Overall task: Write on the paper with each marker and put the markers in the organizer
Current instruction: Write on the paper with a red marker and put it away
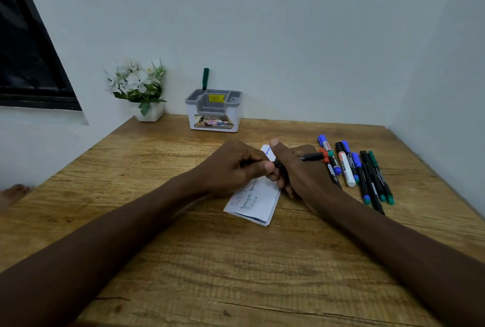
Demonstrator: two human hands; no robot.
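both hands [265, 166] grip one slim, seemingly black marker [311, 156] over folded paper [258, 202].

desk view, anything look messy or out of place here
Nothing is spilled or damaged. The loose markers lie in an untidy overlapping pile on the table's right side; only one green marker stands in the organizer.
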